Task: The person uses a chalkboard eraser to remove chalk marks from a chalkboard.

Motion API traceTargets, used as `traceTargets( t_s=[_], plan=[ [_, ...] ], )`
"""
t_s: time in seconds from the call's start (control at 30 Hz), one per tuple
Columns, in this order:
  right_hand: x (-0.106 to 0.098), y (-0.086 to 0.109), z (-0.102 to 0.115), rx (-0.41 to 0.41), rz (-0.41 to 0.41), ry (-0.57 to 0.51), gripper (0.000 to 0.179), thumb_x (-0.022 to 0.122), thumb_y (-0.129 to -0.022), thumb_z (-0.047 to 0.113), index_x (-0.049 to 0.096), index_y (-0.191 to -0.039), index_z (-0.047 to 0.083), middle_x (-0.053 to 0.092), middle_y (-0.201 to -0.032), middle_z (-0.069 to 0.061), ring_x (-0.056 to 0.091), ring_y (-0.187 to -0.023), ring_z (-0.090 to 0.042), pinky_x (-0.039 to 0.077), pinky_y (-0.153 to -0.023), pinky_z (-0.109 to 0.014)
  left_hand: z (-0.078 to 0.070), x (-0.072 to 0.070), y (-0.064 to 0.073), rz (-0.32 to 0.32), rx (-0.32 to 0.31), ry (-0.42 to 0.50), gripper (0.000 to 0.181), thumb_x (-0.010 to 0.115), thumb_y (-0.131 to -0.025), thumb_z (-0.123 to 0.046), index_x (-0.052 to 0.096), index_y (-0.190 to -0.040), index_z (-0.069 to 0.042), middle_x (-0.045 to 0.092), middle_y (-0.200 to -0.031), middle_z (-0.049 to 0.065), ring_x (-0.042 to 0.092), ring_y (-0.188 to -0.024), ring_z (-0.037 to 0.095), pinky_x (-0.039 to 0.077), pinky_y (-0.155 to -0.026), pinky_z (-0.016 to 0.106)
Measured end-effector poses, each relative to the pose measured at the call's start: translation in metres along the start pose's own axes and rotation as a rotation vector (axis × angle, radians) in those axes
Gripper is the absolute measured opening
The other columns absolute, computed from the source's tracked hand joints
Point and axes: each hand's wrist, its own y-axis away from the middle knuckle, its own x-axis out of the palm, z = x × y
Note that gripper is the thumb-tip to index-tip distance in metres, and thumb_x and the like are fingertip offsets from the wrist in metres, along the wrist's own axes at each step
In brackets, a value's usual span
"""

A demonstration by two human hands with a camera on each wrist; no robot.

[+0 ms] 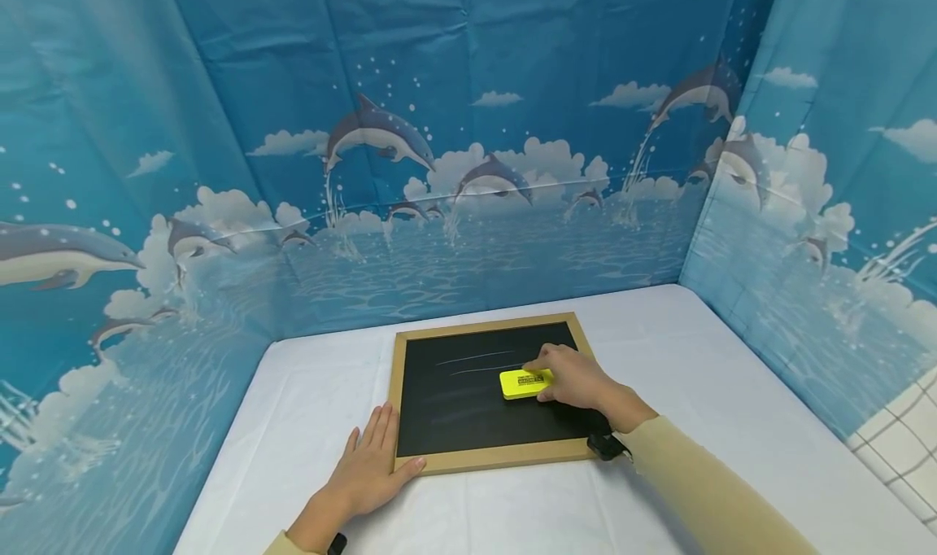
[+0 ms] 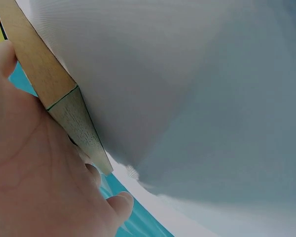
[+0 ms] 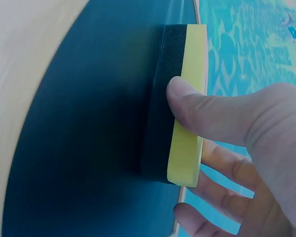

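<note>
A wood-framed blackboard (image 1: 461, 412) lies flat on the white-covered table, with faint pale chalk streaks across its upper and left parts. My right hand (image 1: 578, 378) grips a yellow board eraser (image 1: 516, 384) between thumb and fingers, over the right half of the board. In the right wrist view the black felt side of the eraser (image 3: 160, 108) faces the dark surface, with the thumb along its near edge. My left hand (image 1: 368, 464) rests at the board's lower left corner, fingers extended along the frame and thumb on its front edge.
White cloth (image 1: 681, 376) covers the table around the board. A blue curtain (image 1: 468, 132) printed with dolphins and clouds stands behind and on both sides. White tiles (image 1: 900, 433) show at the far right. Dark wrist straps sit on both wrists.
</note>
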Motion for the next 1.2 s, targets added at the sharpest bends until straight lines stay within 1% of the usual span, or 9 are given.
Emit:
traceTargets(
  t_s=[0.2, 0.37, 0.5, 0.6, 0.73, 0.9, 1.03, 1.1, 1.2],
  plan=[
    [-0.002, 0.004, -0.013, 0.013, 0.009, -0.002, 0.061, 0.091, -0.076, 0.028, 0.069, -0.133, 0.024, 0.061, -0.113, -0.001, 0.055, -0.092, -0.02, 0.051, -0.08, -0.046, 0.001, 0.0, 0.0, 0.017, -0.027, -0.043, 0.104, 0.036, -0.093, -0.078, 0.016, -0.16, -0.001, 0.007, -0.168, 0.016, 0.006, -0.154, 0.034, 0.012, -0.115, 0.066],
    [0.0, 0.002, -0.012, -0.01, -0.001, -0.022, 0.061, 0.091, -0.076, 0.026, 0.069, -0.133, 0.023, 0.061, -0.114, -0.002, 0.055, -0.091, -0.02, 0.051, -0.08, -0.043, 0.001, -0.003, 0.001, 0.04, -0.043, -0.046, 0.104, 0.036, -0.093, -0.079, 0.017, -0.16, -0.002, 0.007, -0.168, 0.015, 0.005, -0.154, 0.034, 0.012, -0.115, 0.066],
    [-0.001, 0.0, -0.009, -0.036, -0.002, -0.017, 0.061, 0.091, -0.076, 0.024, 0.069, -0.133, 0.02, 0.061, -0.114, -0.003, 0.054, -0.09, -0.02, 0.05, -0.081, -0.042, 0.002, -0.006, 0.002, 0.033, -0.04, -0.022, 0.104, 0.04, -0.093, -0.076, 0.017, -0.16, 0.001, 0.008, -0.167, 0.018, 0.006, -0.153, 0.037, 0.011, -0.114, 0.068],
    [-0.003, -0.001, -0.009, -0.043, 0.007, -0.014, 0.061, 0.09, -0.076, 0.024, 0.069, -0.133, 0.018, 0.062, -0.115, -0.004, 0.055, -0.092, -0.02, 0.051, -0.084, -0.043, 0.002, -0.005, 0.001, 0.025, -0.034, -0.019, 0.103, 0.04, -0.094, -0.075, 0.016, -0.16, 0.001, 0.008, -0.167, 0.017, 0.007, -0.153, 0.036, 0.012, -0.114, 0.067],
    [-0.009, 0.001, -0.014, -0.037, 0.017, -0.029, 0.06, 0.09, -0.077, 0.024, 0.069, -0.133, 0.018, 0.062, -0.116, -0.004, 0.056, -0.096, -0.022, 0.051, -0.086, -0.046, 0.0, -0.007, 0.0, 0.035, -0.036, -0.03, 0.104, 0.038, -0.094, -0.077, 0.015, -0.16, -0.001, 0.007, -0.168, 0.016, 0.006, -0.153, 0.035, 0.013, -0.115, 0.066],
    [-0.02, 0.004, -0.028, -0.015, 0.01, -0.049, 0.06, 0.089, -0.078, 0.02, 0.067, -0.134, 0.015, 0.062, -0.119, -0.008, 0.058, -0.099, -0.026, 0.051, -0.086, -0.05, -0.005, -0.012, 0.002, 0.034, -0.021, -0.008, 0.102, 0.039, -0.094, -0.076, 0.02, -0.159, 0.001, 0.011, -0.167, 0.018, 0.01, -0.152, 0.038, 0.015, -0.114, 0.067],
    [-0.031, 0.003, -0.044, 0.012, -0.006, -0.014, 0.059, 0.088, -0.08, 0.019, 0.067, -0.134, 0.014, 0.061, -0.125, -0.015, 0.058, -0.106, -0.033, 0.05, -0.088, -0.054, -0.007, -0.012, 0.002, 0.041, -0.028, -0.027, 0.103, 0.035, -0.094, -0.078, 0.018, -0.16, -0.001, 0.009, -0.167, 0.016, 0.009, -0.153, 0.036, 0.016, -0.114, 0.066],
    [-0.034, 0.002, -0.054, 0.025, -0.009, 0.004, 0.058, 0.088, -0.079, 0.017, 0.067, -0.134, 0.013, 0.062, -0.122, -0.015, 0.059, -0.102, -0.033, 0.05, -0.085, -0.053, -0.007, -0.01, 0.001, 0.039, -0.026, -0.024, 0.103, 0.034, -0.094, -0.078, 0.018, -0.16, -0.001, 0.009, -0.167, 0.016, 0.008, -0.153, 0.036, 0.016, -0.114, 0.066],
    [-0.034, 0.001, -0.067, 0.035, 0.001, 0.008, 0.058, 0.088, -0.079, 0.016, 0.067, -0.134, 0.013, 0.062, -0.111, -0.011, 0.058, -0.093, -0.028, 0.051, -0.08, -0.048, -0.006, -0.008, 0.0, 0.044, -0.03, -0.025, 0.103, 0.034, -0.093, -0.078, 0.017, -0.16, -0.002, 0.008, -0.168, 0.016, 0.007, -0.153, 0.035, 0.015, -0.115, 0.066]
  ],
)
